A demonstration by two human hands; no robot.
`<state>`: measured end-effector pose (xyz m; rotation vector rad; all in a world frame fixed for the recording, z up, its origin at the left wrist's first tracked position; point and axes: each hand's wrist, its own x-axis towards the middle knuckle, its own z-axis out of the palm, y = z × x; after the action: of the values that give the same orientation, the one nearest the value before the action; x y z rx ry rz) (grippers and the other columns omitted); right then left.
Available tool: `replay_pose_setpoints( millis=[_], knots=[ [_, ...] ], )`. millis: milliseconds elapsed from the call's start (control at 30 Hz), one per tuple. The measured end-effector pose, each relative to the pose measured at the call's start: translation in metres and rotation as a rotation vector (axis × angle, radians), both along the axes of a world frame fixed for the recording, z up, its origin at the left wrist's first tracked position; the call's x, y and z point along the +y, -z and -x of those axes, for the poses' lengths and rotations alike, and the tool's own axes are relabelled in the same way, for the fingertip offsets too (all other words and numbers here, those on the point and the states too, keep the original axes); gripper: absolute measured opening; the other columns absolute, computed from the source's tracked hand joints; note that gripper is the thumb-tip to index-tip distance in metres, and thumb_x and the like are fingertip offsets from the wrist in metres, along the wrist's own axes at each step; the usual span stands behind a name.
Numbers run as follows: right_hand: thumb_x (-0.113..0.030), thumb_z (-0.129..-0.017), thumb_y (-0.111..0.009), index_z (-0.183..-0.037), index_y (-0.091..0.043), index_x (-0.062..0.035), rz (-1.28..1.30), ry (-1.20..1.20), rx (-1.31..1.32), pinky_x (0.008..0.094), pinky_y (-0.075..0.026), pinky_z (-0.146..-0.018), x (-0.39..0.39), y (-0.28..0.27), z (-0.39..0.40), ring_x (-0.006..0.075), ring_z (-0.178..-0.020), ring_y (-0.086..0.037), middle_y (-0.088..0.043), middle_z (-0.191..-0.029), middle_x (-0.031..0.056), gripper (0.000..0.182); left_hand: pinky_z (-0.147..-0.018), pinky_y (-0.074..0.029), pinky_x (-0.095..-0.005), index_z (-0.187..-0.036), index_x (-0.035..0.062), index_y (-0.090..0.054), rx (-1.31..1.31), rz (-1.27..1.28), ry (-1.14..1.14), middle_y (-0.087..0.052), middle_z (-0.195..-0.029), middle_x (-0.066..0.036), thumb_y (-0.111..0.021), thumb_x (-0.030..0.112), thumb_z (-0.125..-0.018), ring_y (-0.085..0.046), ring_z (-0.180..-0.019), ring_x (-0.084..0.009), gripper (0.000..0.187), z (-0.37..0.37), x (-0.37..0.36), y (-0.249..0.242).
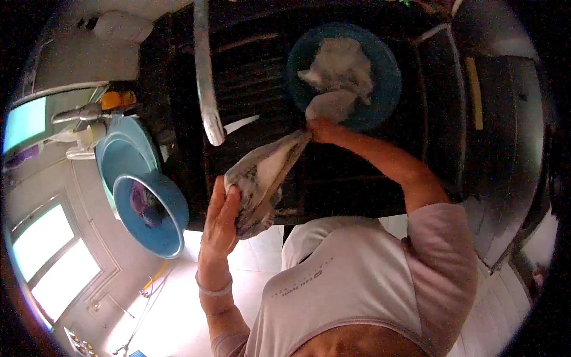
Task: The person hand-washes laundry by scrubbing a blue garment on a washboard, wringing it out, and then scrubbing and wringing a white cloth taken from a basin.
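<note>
A wet-looking grey-white cloth (262, 169), darker and patterned along its lower part, is stretched slantwise between my two hands. My left hand (221, 223) grips its lower left end, fingers and thumb against the fabric. At the upper right end, my right hand (323, 130) is closed on a gathered corner, right by the rim of a blue basin (389, 77). In that basin lies a pale bunched cloth (342, 62), with one lump near my right hand. Some of my right fingers are hidden.
A metal faucet (207, 101) reaches over the dark ridged sink surface (250, 65). To the left, a blue tub (181, 223) holds purple and dark items, beside a light-blue basin (128, 146). Windows are at far left.
</note>
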<state>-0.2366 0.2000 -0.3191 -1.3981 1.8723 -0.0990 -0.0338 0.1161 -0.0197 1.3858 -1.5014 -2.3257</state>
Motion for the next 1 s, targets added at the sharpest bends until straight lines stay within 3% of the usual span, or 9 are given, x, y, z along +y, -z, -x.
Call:
replay_pose_setpoints(
  millis=[133, 367, 500, 600, 633, 800, 867, 933, 1000],
  knots=[
    [-0.019, -0.073, -0.065, -0.081, -0.064, -0.0029, 0.163, 0.068, -0.169, 0.0394, -0.045, -0.062, 0.02, -0.015, 0.047, 0.0268, -0.07, -0.059, -0.061, -0.077, 0.0146, 0.017, -0.079, -0.049, -0.0292, -0.119, 0.0044, -0.04, 0.107, -0.036, -0.175, -0.051, -0.111, -0.011, -0.038, 0.024, -0.094, -0.055, -0.097, -0.0197, 0.032, -0.023, -0.005, 0.045],
    [-0.016, -0.066, -0.07, -0.076, -0.061, 0.0015, 0.424, 0.005, -0.205, 0.036, -0.044, -0.058, 0.003, -0.258, 0.041, 0.0276, -0.063, -0.059, -0.061, -0.07, 0.0162, 0.023, -0.078, -0.046, -0.0308, -0.112, 0.0012, -0.043, 0.052, -0.006, -0.249, -0.052, -0.106, -0.01, -0.038, 0.022, -0.092, -0.053, -0.093, -0.0172, 0.029, -0.039, -0.008, 0.219],
    [-0.018, -0.065, -0.068, -0.077, -0.061, 0.0022, 0.61, -0.079, -0.311, 0.0374, -0.045, -0.059, -0.007, -0.32, 0.015, 0.0316, -0.065, -0.061, -0.061, -0.07, 0.0171, 0.025, -0.081, -0.043, -0.0313, -0.117, -0.0002, -0.04, 0.223, 0.099, -0.148, -0.051, -0.109, -0.012, -0.038, 0.023, -0.092, -0.051, -0.097, -0.0201, 0.035, -0.004, -0.021, 0.249],
    [-0.014, -0.065, -0.068, -0.082, -0.062, 0.0016, 0.748, -0.049, -0.419, 0.0351, -0.046, -0.059, -0.004, -0.349, 0.0, 0.0256, -0.064, -0.062, -0.062, -0.068, 0.0146, 0.024, -0.087, -0.041, -0.0316, -0.127, 0.0029, -0.034, 0.261, 0.165, -0.129, -0.048, -0.117, -0.011, -0.039, 0.031, -0.092, -0.048, -0.104, -0.0191, 0.045, 0.029, -0.017, 0.224],
    [-0.011, -0.068, -0.068, -0.087, -0.064, -0.0005, 0.639, 0.052, -0.559, 0.0291, -0.044, -0.05, 0.0, -0.365, -0.006, 0.015, -0.053, -0.057, -0.06, -0.06, 0.0087, 0.022, -0.088, -0.041, -0.0322, -0.127, 0.0039, -0.034, 0.3, 0.081, -0.138, -0.048, -0.118, -0.01, -0.039, 0.033, -0.092, -0.048, -0.106, -0.0192, 0.046, 0.033, -0.013, 0.222],
    [-0.012, -0.075, -0.064, -0.086, -0.066, -0.0032, 0.529, 0.314, -0.658, 0.0186, -0.031, -0.034, 0.001, -0.349, 0.024, 0.0038, -0.038, -0.042, -0.052, -0.054, 0.0009, 0.014, -0.093, -0.04, -0.0353, -0.13, 0.009, -0.033, 0.484, -0.343, -0.177, -0.046, -0.124, -0.007, -0.038, 0.042, -0.091, -0.047, -0.112, -0.0196, 0.052, 0.043, -0.007, 0.218],
    [-0.013, -0.077, -0.063, -0.084, -0.065, -0.0023, 0.501, 0.383, -0.6, 0.0191, -0.032, -0.035, -0.006, -0.328, 0.043, 0.0047, -0.038, -0.043, -0.052, -0.053, 0.0011, 0.013, -0.093, -0.039, -0.0378, -0.129, 0.0065, -0.036, 0.349, -0.319, -0.494, -0.047, -0.124, -0.01, -0.036, 0.045, -0.09, -0.047, -0.113, -0.0233, 0.054, 0.031, -0.004, 0.217],
    [-0.015, -0.079, -0.061, -0.078, -0.063, -0.0015, 0.438, 0.333, -0.548, 0.02, -0.032, -0.034, -0.021, -0.288, 0.064, 0.0054, -0.038, -0.043, -0.052, -0.052, 0.0012, 0.014, -0.095, -0.037, -0.0372, -0.13, 0.0023, -0.031, 0.59, -0.39, -0.59, -0.043, -0.125, -0.013, -0.035, 0.042, -0.092, -0.044, -0.115, -0.025, 0.055, -0.006, -0.018, 0.245],
    [-0.017, -0.08, -0.06, -0.07, -0.058, -0.0007, 0.37, 0.333, -0.509, 0.0219, -0.031, -0.034, -0.045, -0.234, 0.072, 0.0064, -0.037, -0.043, -0.051, -0.052, 0.0017, 0.019, -0.097, -0.034, -0.0359, -0.131, 0.0004, -0.029, 0.427, -0.117, -0.68, -0.04, -0.127, -0.014, -0.036, 0.04, -0.092, -0.042, -0.116, -0.0255, 0.056, -0.044, -0.029, 0.25]
  ],
)
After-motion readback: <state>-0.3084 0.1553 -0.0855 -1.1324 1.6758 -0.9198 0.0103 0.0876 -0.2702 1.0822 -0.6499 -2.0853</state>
